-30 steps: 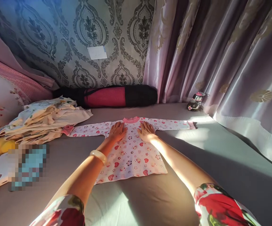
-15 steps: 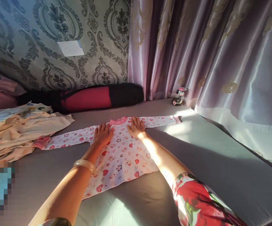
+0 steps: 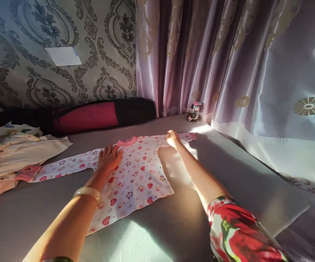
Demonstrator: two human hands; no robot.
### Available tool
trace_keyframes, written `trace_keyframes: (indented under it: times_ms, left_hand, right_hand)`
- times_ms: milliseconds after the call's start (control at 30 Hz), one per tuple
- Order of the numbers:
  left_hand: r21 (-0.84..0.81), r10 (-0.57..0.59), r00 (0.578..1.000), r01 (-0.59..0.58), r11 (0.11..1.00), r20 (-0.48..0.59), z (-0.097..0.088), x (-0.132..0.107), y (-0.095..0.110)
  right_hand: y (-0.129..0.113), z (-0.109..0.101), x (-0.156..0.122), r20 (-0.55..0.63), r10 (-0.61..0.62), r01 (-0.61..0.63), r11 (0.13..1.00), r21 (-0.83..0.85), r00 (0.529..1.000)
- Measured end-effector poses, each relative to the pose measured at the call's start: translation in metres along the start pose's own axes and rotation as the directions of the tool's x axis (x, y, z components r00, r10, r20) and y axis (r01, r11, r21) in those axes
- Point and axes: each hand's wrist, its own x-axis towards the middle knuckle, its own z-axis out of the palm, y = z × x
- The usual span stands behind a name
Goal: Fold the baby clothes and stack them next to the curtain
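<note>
Right hand (image 3: pixel 173 138) sits curled at the sleeve (image 3: pixel 185 138) (any pinch is hidden!), which runs lengthwise rightward to its cuff (image 3: pixel 192 136); left hand (image 3: pixel 109 158) spread flat, gripping nothing, on the shirt (image 3: pixel 135 174) across the sheet (image 3: pixel 37 203).

The back wall (image 3: pixel 91 22) was grey, covered in dark, scrolling leaf patterns, and a white card (image 3: pixel 63 56) sat flat against it. To the right hung a long, shiny purple curtain (image 3: pixel 217 58) with gold flower shapes, its pale hem (image 3: pixel 269 151) beside the edge of a flat grey sheet (image 3: pixel 244 171). Sunlight fell across the sheet in bright patches (image 3: pixel 131 243), with broad shadow between them
</note>
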Motion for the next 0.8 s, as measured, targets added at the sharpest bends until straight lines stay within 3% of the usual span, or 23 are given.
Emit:
trace_keyframes:
  times_ms: [167, 300, 533, 700, 800]
  left_hand:
    - [0.023, 0.001, 1.000, -0.001, 1.000, 0.014, -0.003, -0.002, 0.003]
    - [0.041, -0.024, 0.999, 0.022, 0.999, 0.039, -0.005, -0.003, 0.006]
    - [0.011, -0.003, 0.999, 0.004, 1.000, -0.054, -0.010, -0.008, 0.013]
    - [0.000, 0.126, 0.975, -0.128, 0.992, -0.185, -0.013, -0.007, 0.023]
    - [-0.032, 0.186, 0.956, -0.198, 0.980, -0.227, -0.012, 0.000, 0.041]
  right_hand:
    - [0.059, -0.033, 0.004, -0.105, 0.194, -0.206, 0.972, -0.115, 0.975]
    - [0.085, -0.039, 0.001, -0.156, 0.260, -0.284, 0.946, -0.154, 0.953]
    - [0.095, -0.025, 0.001, -0.241, 0.248, -0.286, 0.949, -0.136, 0.938]
    - [0.094, -0.018, 0.001, -0.353, 0.360, -0.408, 0.910, -0.069, 0.864]
    - [0.094, -0.016, 0.003, -0.361, 0.382, -0.430, 0.901, -0.059, 0.851]
